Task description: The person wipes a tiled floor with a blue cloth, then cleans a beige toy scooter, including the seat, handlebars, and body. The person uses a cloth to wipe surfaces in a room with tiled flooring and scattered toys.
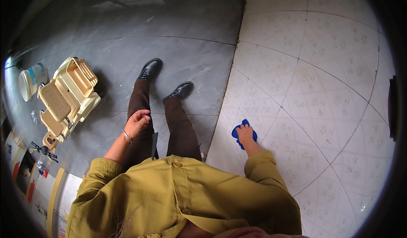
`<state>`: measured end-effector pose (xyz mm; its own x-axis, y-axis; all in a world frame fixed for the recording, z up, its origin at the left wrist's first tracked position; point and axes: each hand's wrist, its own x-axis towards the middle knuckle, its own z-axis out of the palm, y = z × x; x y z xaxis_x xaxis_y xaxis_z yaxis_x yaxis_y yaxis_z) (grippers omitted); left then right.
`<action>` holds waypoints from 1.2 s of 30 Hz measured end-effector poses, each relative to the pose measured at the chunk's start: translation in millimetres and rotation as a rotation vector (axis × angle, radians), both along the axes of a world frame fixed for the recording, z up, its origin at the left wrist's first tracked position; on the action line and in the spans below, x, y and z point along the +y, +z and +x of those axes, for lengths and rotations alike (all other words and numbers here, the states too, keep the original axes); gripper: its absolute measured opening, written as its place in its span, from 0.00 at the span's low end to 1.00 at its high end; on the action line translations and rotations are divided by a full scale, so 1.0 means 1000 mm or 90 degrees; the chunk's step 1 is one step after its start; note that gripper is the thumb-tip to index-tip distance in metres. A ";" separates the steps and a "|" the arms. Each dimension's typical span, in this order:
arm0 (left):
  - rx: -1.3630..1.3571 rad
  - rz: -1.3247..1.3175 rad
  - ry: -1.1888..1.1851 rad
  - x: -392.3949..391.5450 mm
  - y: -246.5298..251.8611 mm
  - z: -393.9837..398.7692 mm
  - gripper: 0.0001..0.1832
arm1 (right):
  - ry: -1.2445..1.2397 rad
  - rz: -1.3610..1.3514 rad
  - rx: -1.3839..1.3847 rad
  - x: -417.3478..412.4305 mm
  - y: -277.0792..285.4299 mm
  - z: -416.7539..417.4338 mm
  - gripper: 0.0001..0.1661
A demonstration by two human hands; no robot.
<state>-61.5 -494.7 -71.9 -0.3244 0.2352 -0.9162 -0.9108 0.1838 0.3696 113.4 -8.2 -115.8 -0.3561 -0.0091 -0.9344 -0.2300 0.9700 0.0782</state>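
Observation:
My right hand (pixel 245 134) presses a bunched blue cloth (pixel 236 132) flat against the white tiled wall (pixel 305 117). Blue fabric sticks out around the fingers and under the palm. My left hand (pixel 138 122), with a bangle at the wrist, hangs in the air in front of my left thigh. Its fingers are loosely bent and a little apart, holding nothing. Below it are dark brown trousers (pixel 179 126) and black shoes (pixel 182 91) on the grey floor.
To the left stands a beige electric tricycle (pixel 54 102) with a rear basket (pixel 82 77) and handlebars (pixel 44 149). A white bucket (pixel 32 79) is beside it. Fire extinguishers (pixel 31 191) and a wooden frame (pixel 56 200) lie lower left. A dark object (pixel 393 107) shows at the right rim.

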 end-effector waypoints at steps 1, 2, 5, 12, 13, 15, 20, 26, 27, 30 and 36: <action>-0.019 0.006 0.033 0.000 0.010 0.001 0.16 | -0.006 0.000 0.000 0.002 0.005 -0.003 0.14; -0.053 0.068 0.105 -0.002 0.009 0.011 0.17 | -0.011 -0.002 -0.001 0.007 0.009 -0.009 0.14; -0.087 0.139 0.112 0.021 0.020 0.030 0.18 | 0.040 0.022 0.272 0.042 0.003 -0.130 0.17; -0.313 0.265 0.012 0.046 -0.009 0.063 0.22 | 0.183 0.225 0.833 0.126 0.019 -0.443 0.21; -0.340 0.256 0.007 0.043 -0.014 0.063 0.22 | 0.195 0.223 0.842 0.131 0.002 -0.449 0.20; -0.354 0.232 0.033 0.038 -0.025 0.062 0.22 | 0.175 0.220 0.731 0.115 -0.050 -0.427 0.23; -0.384 0.237 0.100 0.033 -0.032 0.047 0.21 | 0.227 0.200 0.431 0.062 -0.176 -0.203 0.25; -0.397 0.244 0.074 0.024 -0.028 0.040 0.22 | -0.047 0.077 -0.234 -0.038 -0.101 0.117 0.19; -0.400 0.243 0.073 0.023 -0.029 0.037 0.22 | -0.031 0.068 -0.287 -0.041 -0.080 0.132 0.22; -0.397 0.282 0.055 0.019 -0.041 0.033 0.22 | -0.032 0.037 -0.129 -0.034 -0.048 0.122 0.26; -0.405 0.262 -0.023 0.004 -0.053 0.036 0.24 | 0.066 0.145 0.524 0.033 -0.039 -0.125 0.29</action>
<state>-25.5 -490.8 -124.9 0.2523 0.5990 -0.7600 -0.9673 0.1785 -0.1803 -11.4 25.0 -154.3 -0.9290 0.0769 -0.3620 -0.1016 0.8876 0.4493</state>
